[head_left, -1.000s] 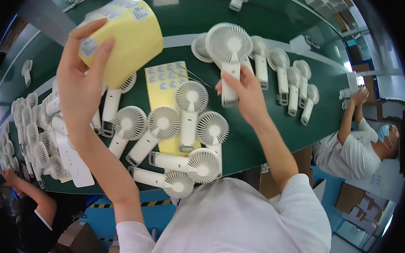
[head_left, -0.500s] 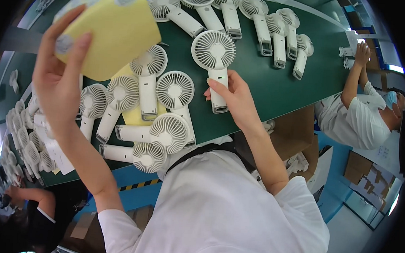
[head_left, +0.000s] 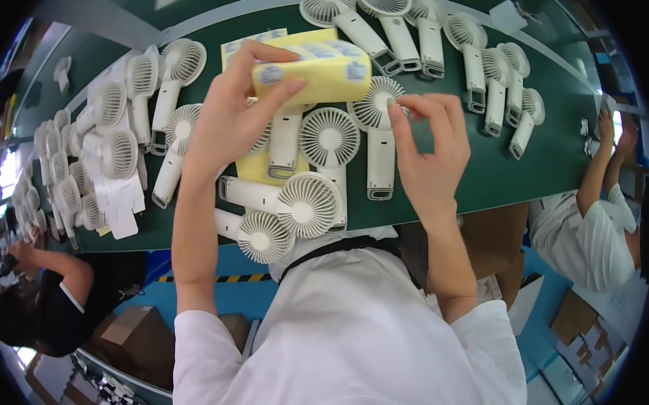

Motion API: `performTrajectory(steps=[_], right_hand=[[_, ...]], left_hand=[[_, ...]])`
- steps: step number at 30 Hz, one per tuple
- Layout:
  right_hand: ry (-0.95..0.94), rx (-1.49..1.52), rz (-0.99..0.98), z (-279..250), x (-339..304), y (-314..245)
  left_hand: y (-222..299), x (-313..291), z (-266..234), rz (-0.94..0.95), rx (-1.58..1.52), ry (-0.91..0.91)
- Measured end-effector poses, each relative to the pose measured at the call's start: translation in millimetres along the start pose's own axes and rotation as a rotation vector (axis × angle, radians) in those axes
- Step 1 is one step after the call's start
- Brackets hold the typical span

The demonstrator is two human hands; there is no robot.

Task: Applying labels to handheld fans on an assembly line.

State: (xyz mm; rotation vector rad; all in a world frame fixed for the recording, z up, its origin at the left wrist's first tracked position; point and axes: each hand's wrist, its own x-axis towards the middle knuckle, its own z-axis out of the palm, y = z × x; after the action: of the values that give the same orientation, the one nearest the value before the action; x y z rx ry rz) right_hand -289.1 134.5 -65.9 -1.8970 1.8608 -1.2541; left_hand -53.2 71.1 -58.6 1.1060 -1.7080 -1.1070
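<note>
My left hand [head_left: 234, 113] grips a bent yellow sheet of small silvery labels [head_left: 320, 85], its thumb in front and its fingers behind. Close to the sheet's right end is my right hand [head_left: 436, 153], with thumb and index fingertips drawn together in a pinch. Whatever may be between those fingertips is too small to make out. Just left of the right hand, a white handheld fan [head_left: 380, 161] lies on the green table, its head partly behind the sheet and fingers. More white fans, including one lying sideways [head_left: 306, 205], rest below the sheet.
Several white fans [head_left: 473, 63] lie along the table's [head_left: 443, 187] far side. To the left, more fans stand or lie among white cards [head_left: 122, 203]. People work at the left and right edges. Cardboard boxes [head_left: 493, 237] sit below the table's near edge.
My right hand has let go of the fan, which now lies on the table, and has risen beside the sheet. My left hand has brought the label sheet inward, toward the right hand.
</note>
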Motion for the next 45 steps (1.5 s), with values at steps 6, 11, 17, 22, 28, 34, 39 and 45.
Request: performTrajectory(steps=[6, 11, 17, 22, 28, 34, 39, 45], right_hand=[[0.012, 0.172, -0.498, 42.4, 30.7, -32.4], [-0.041, 0.297, -0.483, 62.7, 27.1, -32.3], [-0.087, 0.784, 0.076, 10.7, 33.6, 0.4], [-0.55, 0.43, 0.142, -11.5, 45.2, 57.0], [-0.626, 0.276, -0.006, -4.3, 53.3, 63.4], [-0.575, 0.287, 0.037, -0.7, 49.3, 66.6], [-0.544, 0.318, 0.025, 2.4, 46.7, 68.8], [-0.527, 0.33, 0.01, 3.1, 45.3, 70.5]], left_hand=[[-4.4, -2.1, -2.4, 0.02, 0.118, -0.062], [-12.2, -5.0, -1.3, 0.066, 0.145, -0.041], [-12.3, -5.2, -1.2, -0.003, 0.059, 0.02], [-15.8, -3.3, -9.3, -0.029, 0.062, 0.057], [-15.1, -4.0, -9.5, -0.045, 0.033, 0.109], [-17.4, -2.7, -9.0, -0.071, 0.059, 0.111], [-20.1, -2.4, -9.8, -0.071, 0.039, 0.134], [-18.9, -3.6, -9.1, -0.078, 0.044, 0.13]])
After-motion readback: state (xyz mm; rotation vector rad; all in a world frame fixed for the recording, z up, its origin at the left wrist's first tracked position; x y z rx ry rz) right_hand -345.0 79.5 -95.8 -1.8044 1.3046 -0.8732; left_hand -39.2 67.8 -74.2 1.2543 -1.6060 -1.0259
